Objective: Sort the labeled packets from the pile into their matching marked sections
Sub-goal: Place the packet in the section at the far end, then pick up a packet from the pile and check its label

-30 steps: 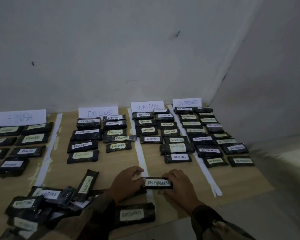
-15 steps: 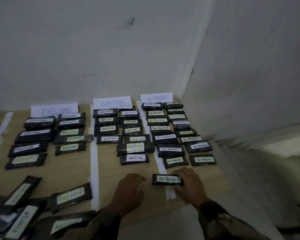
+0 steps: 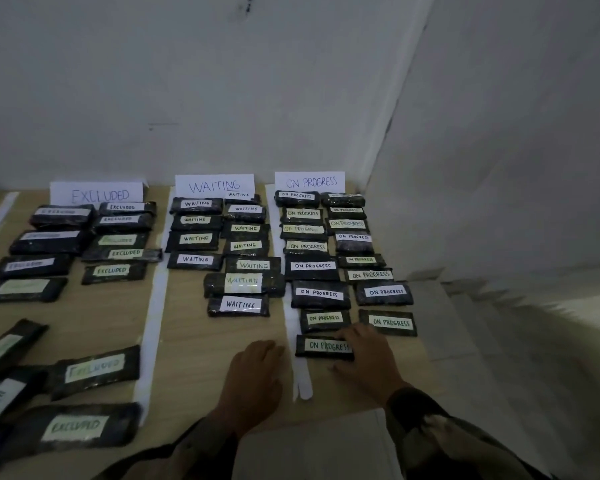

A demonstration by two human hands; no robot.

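A black packet labelled ON PROGRESS (image 3: 321, 346) lies flat at the near end of the column under the ON PROGRESS sign (image 3: 310, 181), just right of a white tape strip (image 3: 300, 372). My right hand (image 3: 369, 363) holds its right end, with fingers over the far edge and the thumb at the near edge. Left of the strip, my left hand (image 3: 255, 374) rests flat on the wooden table (image 3: 205, 344) and holds nothing. The unsorted pile (image 3: 18, 396) sits at the lower left, with EXCLUDED packets (image 3: 94, 370) on top.
Rows of sorted packets fill the columns under the EXCLUDED sign (image 3: 96, 195) and the WAITING sign (image 3: 214, 185). Another tape strip (image 3: 153, 323) divides those two columns. A white wall stands behind the table. The table's right edge drops to a pale floor (image 3: 499, 341).
My right hand carried the ON PROGRESS packet rightward across the tape strip and set it down in that column. My left hand let go of it and now rests on the table.
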